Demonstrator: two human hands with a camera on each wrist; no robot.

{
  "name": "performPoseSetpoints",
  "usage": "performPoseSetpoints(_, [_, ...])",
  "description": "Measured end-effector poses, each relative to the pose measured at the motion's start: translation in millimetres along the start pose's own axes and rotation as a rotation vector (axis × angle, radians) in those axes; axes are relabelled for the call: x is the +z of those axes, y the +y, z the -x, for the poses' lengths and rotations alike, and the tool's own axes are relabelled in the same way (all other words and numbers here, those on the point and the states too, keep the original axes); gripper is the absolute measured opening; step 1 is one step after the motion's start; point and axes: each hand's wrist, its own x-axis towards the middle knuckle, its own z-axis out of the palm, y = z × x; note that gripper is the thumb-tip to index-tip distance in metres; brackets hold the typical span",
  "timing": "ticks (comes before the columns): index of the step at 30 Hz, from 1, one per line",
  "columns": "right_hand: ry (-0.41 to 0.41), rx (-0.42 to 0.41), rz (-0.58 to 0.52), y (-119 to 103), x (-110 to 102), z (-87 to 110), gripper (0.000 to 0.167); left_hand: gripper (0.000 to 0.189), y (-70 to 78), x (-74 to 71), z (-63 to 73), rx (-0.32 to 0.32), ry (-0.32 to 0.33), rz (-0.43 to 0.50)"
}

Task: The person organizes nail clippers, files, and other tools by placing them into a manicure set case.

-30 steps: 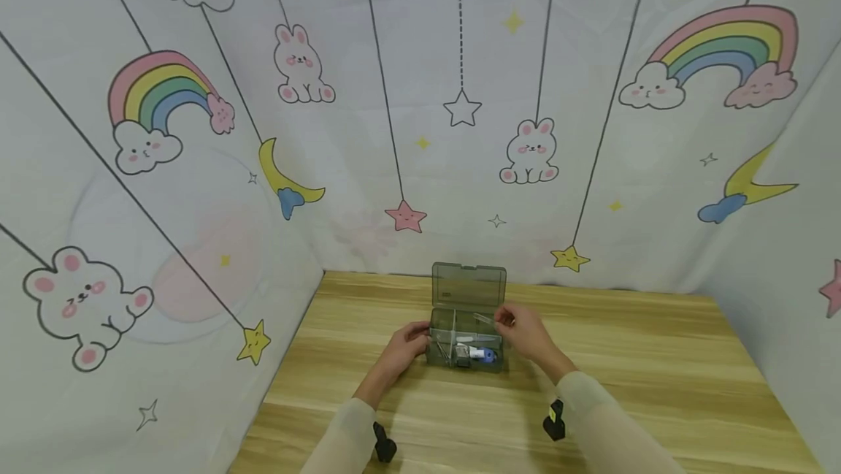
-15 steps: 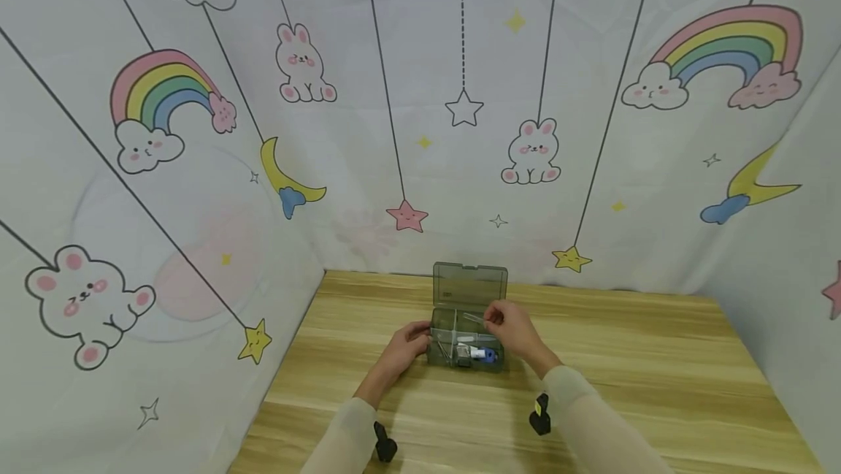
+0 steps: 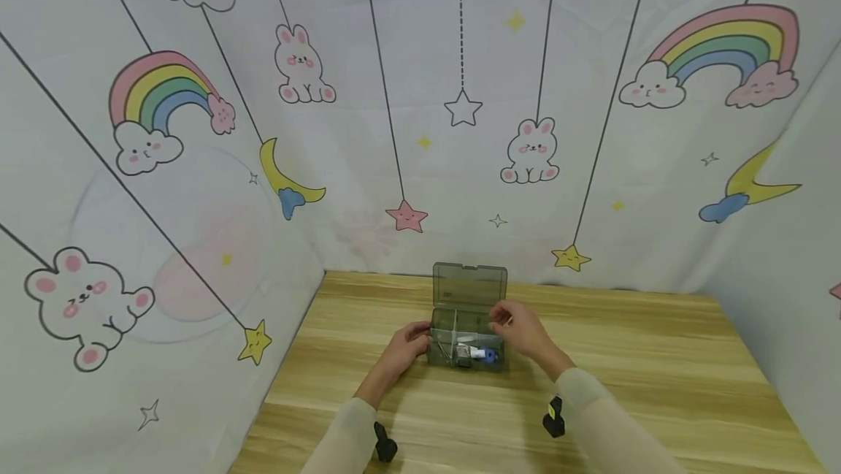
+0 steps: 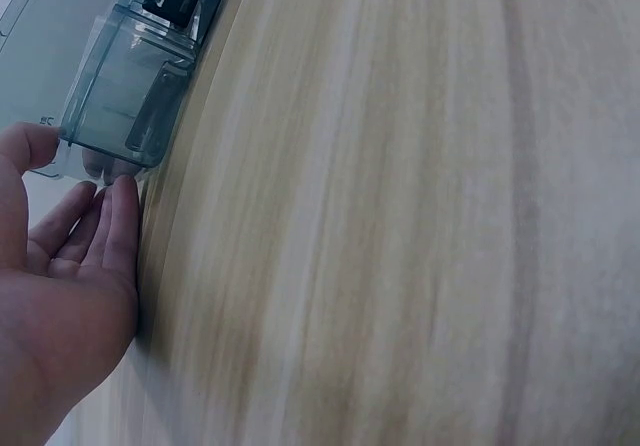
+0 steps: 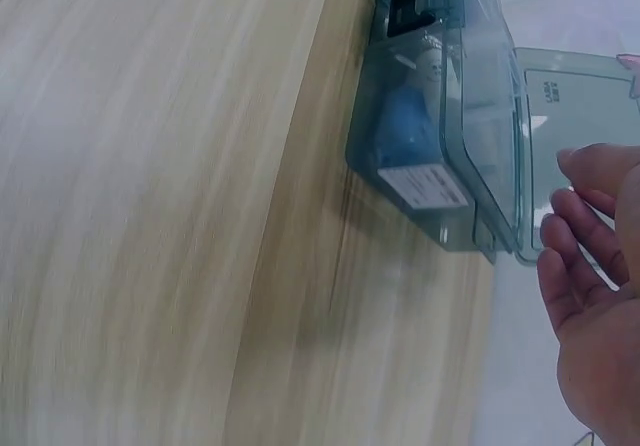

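A translucent grey-green divided plastic box (image 3: pixel 436 357) stands with its lid (image 3: pixel 469 284) raised at the back. My left hand (image 3: pixel 404 348) holds its left end, thumb at the rim and fingers against the end wall, as the left wrist view shows. Over the right rear compartment is my right hand (image 3: pixel 522 328), fingers loosely bent; in the right wrist view a gap shows between thumb and fingers, and nothing held is visible. A blue-and-white item (image 3: pixel 485 354) lies in the front right compartment. Slim metallic pieces (image 3: pixel 444 350) lie at front left, too small to identify.
The box stands on a wood-grain table (image 3: pixel 624 357), close to a printed cloth backdrop (image 3: pixel 368 167) behind. More cloth rises at the left and right sides. Black wrist devices (image 3: pixel 554 418) are seen beside both sleeves.
My right hand moved left over the box, then slightly back right. The thin clear strip seen at its fingertips earlier no longer shows there. The left hand has stayed at the box's end.
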Motion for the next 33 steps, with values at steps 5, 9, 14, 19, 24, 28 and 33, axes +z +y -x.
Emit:
performPoseSetpoints(5, [-0.002,-0.036,0.030,10,-17,10.8,0.012,0.050,0.5,0.2,0.1,-0.003,0.003,-0.003])
performPoseSetpoints(9, [-0.002,-0.065,0.055,20,-30,23.1,0.010,0.050,0.5,0.0,-0.9,-0.009,0.004,-0.005])
performPoseSetpoints(14, [0.008,-0.090,0.107,31,-44,44.3,0.008,0.051,0.2,-0.7,-0.9,-0.003,0.007,0.005])
performPoseSetpoints(19, [0.048,-0.098,0.128,44,-56,68.2,0.011,0.051,-0.4,0.0,-0.6,-0.001,0.006,0.008])
performPoseSetpoints(24, [0.095,-0.097,0.138,66,-67,85.8,0.013,0.052,1.4,0.7,-0.6,0.004,0.010,0.014])
performPoseSetpoints(28, [0.134,-0.082,0.146,88,-74,97.8,0.013,0.051,3.7,1.0,0.5,0.004,0.014,0.014])
performPoseSetpoints(33, [0.138,-0.021,0.128,107,-79,113.0,0.013,0.051,3.4,1.0,0.8,-0.003,0.009,0.006])
